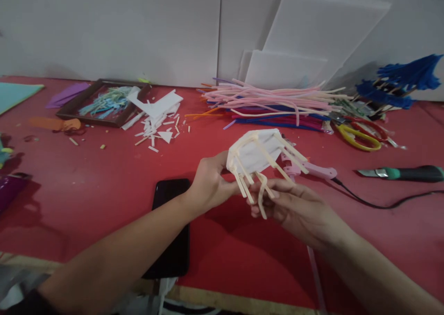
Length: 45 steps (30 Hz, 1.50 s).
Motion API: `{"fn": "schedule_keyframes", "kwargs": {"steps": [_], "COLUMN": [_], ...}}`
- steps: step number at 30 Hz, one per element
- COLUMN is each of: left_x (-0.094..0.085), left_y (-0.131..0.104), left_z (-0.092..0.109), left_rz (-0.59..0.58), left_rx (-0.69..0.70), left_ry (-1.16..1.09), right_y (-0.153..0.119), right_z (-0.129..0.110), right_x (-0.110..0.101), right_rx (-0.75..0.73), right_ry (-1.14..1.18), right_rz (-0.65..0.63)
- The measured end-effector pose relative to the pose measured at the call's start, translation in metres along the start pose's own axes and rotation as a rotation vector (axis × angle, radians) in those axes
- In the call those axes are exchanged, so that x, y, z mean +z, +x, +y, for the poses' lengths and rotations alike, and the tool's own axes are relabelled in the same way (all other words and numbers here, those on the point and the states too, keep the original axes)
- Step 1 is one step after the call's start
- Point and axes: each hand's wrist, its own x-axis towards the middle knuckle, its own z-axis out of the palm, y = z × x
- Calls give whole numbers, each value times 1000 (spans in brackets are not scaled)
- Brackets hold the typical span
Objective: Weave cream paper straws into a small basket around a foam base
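Note:
A small craft model (255,151), a white many-sided panel with several thin cream sticks standing out from its edges, is held above the red table. My left hand (213,178) grips its left edge, the thumb underneath and the other fingers partly hidden behind it. At the model's lower side my right hand (294,208) is closed, its fingertips pinching a bent cream strip (262,194) that looks like a fuzzy craft stem. The strip's upper end meets the panel's lower edge; whether it is fixed there I cannot tell. Behind the model lies a pink glue gun (317,170), partly covered.
A black phone (169,231) lies by my left forearm. Craft knife (402,173), yellow-handled scissors (359,138) and a bundle of pink stems (270,97) are to the right and back. White scraps (156,116) lie beside a brown frame (104,83). The glue gun's black cord (381,207) runs right.

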Motion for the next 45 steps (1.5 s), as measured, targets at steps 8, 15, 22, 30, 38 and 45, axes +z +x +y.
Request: {"fn": "schedule_keyframes", "kwargs": {"steps": [8, 15, 22, 30, 38, 45], "left_x": [2, 2, 4, 4, 6, 5], "left_y": [-2, -3, -3, -4, -2, -3], "left_z": [1, -1, 3, 0, -4, -4], "left_rz": [-5, -57, -51, -60, -76, -122], "left_rx": [13, 54, 48, -21, 71, 25], "left_ry": [62, 47, 0, -10, 95, 104], "right_y": [5, 4, 6, 8, 11, 9], "right_z": [5, 6, 11, 10, 7, 1], "right_x": [-1, 6, 6, 7, 8, 4], "right_rx": [48, 37, 12, -53, 37, 128], "right_ry": [108, 80, 20, -62, 44, 82], "right_rz": [-54, -55, 58, 134, 165, 129]}}
